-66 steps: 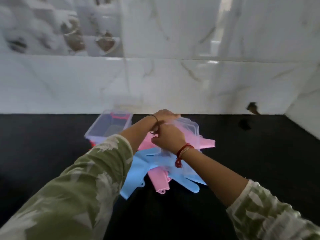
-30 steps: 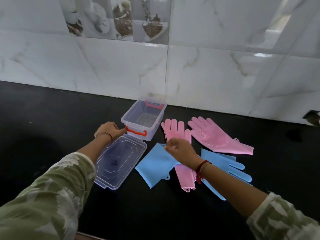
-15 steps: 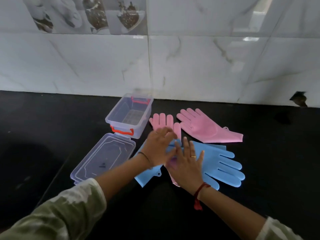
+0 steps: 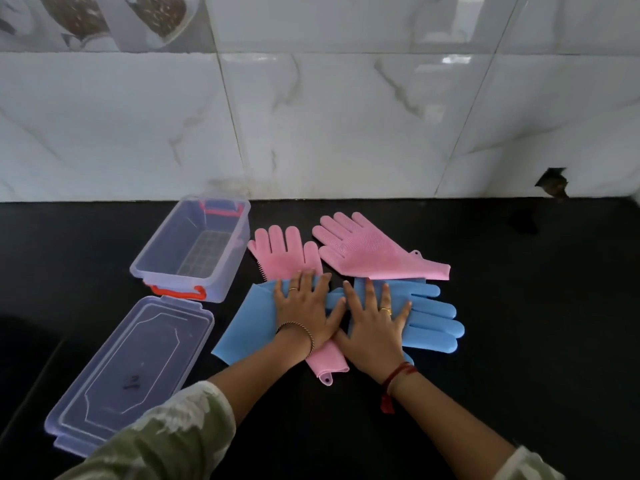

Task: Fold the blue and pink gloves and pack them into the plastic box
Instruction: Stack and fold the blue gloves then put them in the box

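left hand has come off the clear plastic box at centre left. now it and the right hand press flat, fingers spread, on the blue rubber gloves mid-frame. guessing folding starts now, nothing's packed yet.

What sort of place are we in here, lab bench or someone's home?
Most likely a home kitchen counter: a black countertop against glossy marble-look wall tiles, decor tiles picturing bowls of food along the top, and a bristled pink glove of the dishwashing kind.
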`<state>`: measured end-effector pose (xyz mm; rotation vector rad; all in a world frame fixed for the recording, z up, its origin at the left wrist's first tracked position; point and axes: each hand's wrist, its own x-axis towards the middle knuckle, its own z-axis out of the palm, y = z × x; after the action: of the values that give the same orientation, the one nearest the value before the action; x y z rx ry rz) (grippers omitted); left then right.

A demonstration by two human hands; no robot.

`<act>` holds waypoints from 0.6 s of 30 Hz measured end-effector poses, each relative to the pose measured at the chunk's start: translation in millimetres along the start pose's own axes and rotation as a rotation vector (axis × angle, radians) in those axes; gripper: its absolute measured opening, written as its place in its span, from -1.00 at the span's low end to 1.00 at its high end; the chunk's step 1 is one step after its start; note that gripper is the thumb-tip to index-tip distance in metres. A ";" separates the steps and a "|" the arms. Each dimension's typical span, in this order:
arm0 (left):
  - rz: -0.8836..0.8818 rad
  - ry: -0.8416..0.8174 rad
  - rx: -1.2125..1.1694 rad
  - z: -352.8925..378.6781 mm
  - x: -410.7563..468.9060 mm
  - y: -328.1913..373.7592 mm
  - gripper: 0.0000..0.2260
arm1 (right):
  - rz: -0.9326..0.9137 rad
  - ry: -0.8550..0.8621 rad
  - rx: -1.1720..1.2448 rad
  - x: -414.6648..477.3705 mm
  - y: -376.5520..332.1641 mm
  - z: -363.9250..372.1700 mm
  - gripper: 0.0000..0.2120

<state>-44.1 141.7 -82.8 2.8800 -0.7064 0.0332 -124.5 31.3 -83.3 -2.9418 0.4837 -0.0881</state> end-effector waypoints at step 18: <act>0.100 -0.042 -0.183 -22.6 59.1 -11.9 -0.31 | -0.139 -0.201 0.179 87.1 40.8 -27.9 -0.16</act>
<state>14.2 129.0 -58.8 2.6766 -0.8162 -0.0753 -57.3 -39.0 -59.7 -2.7658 0.2286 0.1400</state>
